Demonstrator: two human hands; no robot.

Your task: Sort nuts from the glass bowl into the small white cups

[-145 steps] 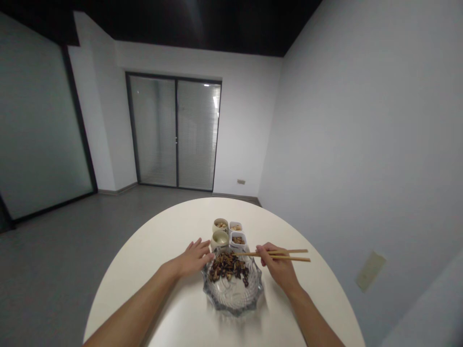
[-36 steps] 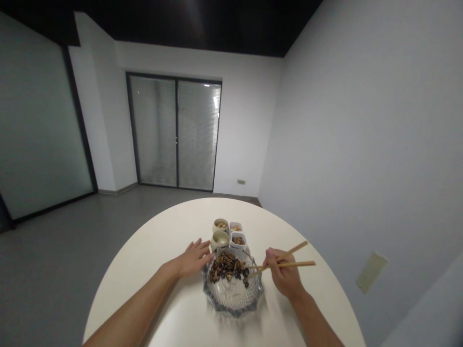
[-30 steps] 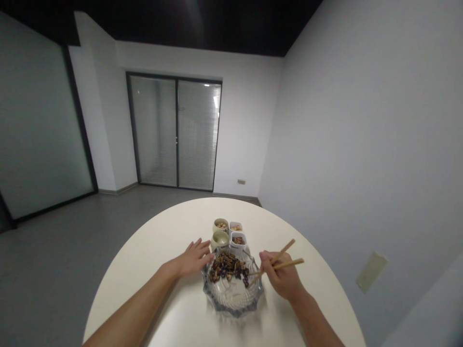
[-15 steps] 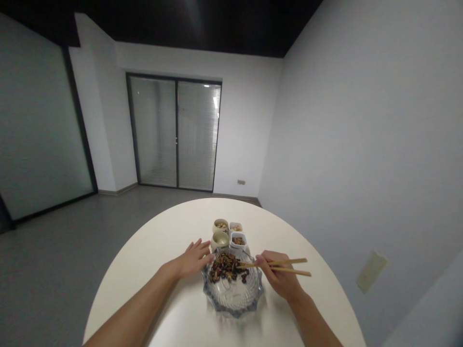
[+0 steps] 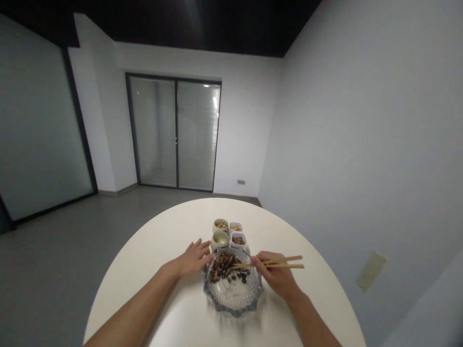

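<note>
Bowl [image 5: 233, 293] — dark brown pieces [image 5: 222, 268] inside

One head-worn camera gives the view, looking from above the person's place at the tabletop [image 5: 159, 241], forward and downward. The left forearm [image 5: 135, 301] and right forearm [image 5: 313, 315] run in from the bottom edge, nearest the lens. A cut-glass bowl [image 5: 235, 292], seen obliquely from above, sits low in the middle, well nearer than the glass double door [image 5: 155, 130] left of center. The wide framing also takes in the black ceiling [image 5: 217, 24] along the top and the white wall [image 5: 361, 120] filling the right side; the bottom edge crops the tabletop.
</note>
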